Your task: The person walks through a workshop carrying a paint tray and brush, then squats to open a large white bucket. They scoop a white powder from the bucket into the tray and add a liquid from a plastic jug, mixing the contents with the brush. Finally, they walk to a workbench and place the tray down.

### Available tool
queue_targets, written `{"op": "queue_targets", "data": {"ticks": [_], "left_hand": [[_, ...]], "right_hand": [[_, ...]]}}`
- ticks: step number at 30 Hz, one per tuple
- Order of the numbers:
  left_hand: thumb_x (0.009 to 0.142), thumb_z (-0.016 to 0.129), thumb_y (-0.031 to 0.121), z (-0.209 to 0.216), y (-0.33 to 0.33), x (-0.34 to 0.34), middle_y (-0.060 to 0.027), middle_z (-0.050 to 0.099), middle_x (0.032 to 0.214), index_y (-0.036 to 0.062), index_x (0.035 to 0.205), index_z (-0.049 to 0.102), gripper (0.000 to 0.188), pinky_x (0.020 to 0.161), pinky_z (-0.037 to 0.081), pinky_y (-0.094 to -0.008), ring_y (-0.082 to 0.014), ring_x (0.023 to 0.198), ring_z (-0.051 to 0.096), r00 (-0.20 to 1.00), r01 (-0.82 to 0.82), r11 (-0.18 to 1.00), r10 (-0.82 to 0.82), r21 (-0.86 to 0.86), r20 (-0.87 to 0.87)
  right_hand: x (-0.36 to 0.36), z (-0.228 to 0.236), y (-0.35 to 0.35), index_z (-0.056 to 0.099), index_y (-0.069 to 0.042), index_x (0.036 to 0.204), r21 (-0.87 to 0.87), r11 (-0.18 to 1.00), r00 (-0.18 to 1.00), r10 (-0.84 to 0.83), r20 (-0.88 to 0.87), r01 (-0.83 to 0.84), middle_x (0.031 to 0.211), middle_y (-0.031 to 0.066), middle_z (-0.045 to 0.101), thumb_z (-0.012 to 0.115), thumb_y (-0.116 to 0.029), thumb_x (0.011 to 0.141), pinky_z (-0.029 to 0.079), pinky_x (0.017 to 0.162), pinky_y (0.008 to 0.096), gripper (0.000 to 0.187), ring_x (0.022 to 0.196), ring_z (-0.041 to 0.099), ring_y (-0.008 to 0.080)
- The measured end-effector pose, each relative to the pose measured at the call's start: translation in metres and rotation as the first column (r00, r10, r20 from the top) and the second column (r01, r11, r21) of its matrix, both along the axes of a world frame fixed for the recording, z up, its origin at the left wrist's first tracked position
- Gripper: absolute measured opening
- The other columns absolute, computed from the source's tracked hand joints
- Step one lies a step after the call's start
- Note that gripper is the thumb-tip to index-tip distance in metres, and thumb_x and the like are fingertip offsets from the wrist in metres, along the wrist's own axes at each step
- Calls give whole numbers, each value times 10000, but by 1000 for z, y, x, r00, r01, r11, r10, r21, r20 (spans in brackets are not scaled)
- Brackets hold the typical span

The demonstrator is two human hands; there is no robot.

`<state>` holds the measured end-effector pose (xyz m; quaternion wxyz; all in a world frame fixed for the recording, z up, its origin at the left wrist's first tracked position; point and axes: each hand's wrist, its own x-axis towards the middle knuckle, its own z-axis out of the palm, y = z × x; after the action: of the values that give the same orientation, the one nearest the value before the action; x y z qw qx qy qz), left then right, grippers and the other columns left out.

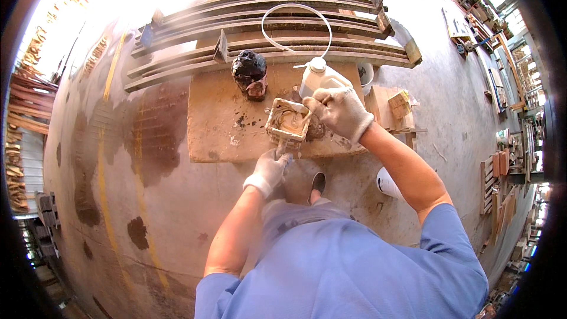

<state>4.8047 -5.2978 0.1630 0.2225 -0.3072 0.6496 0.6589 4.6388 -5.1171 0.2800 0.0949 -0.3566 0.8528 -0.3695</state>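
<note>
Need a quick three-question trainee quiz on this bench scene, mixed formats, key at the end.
1. Multiple choice: which hand is nearer the white jug? A) left hand B) right hand
2. True or false: the black lumpy object stands left of the jug.
3. Fill the gap (round/square): pale paste lies in a ____ container.

Key: 1 B; 2 true; 3 square.

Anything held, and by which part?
Left hand seems to grip the square tub by its handle; right hand is at the far right corner, hold unclear.
</note>
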Motion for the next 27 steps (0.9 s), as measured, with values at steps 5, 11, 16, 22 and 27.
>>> {"op": "queue_targets", "data": {"ticks": [5, 11, 16, 22, 27], "left_hand": [[1060, 690, 221, -2, -1, 0, -4, 631, 779, 33, 1131, 695, 201, 507, 461, -305, -104, 592, 535, 1000, 25, 999, -25, -41, 0], [1060, 686, 215, 9, 0, 1, 6, 631, 785, 47, 1130, 704, 183, 521, 467, -315, -104, 604, 536, 1000, 19, 1000, -19, -25, -25], [1062, 684, 228, 5, -1, 0, 11, 622, 779, 59, 1129, 699, 183, 534, 465, -305, -101, 621, 542, 1000, 14, 1000, -14, -15, 16], [1042, 700, 277, -2, 0, 1, -19, 637, 756, 39, 1076, 690, 241, 553, 488, -320, -127, 612, 573, 998, 52, 995, -54, -85, -29], [1031, 715, 299, -11, -2, 4, -25, 641, 748, 31, 1041, 690, 270, 560, 497, -329, -134, 610, 581, 998, 23, 997, -27, -68, -52]], "right_hand": [[10, -17, -18, 761, -63, 874, -186, 979, 995, 94, 29, -87, 684, 121, 678, 711, -274, 1030, 497, 606, 372, 266, 605, 591, 220], [-11, -9, -11, 737, -54, 825, -37, 994, 953, 89, -290, -104, 648, 77, 640, 713, -270, 1031, 498, 596, 354, 300, 617, 588, 142], [4, -8, -13, 754, -32, 868, -126, 986, 969, 137, 207, -112, 682, 87, 673, 730, -191, 1008, 496, 593, 354, 213, 629, 611, 202], [-3, -16, -26, 701, -65, 799, -173, 971, 965, 120, -234, -163, 662, 147, 639, 692, -358, 1029, 523, 621, 401, 372, 648, 668, 285], [-11, 7, -7, 727, -78, 918, 87, 984, 969, 137, 204, -158, 769, 133, 699, 701, -289, 1016, 535, 677, 415, 235, 721, 701, 301]]}}
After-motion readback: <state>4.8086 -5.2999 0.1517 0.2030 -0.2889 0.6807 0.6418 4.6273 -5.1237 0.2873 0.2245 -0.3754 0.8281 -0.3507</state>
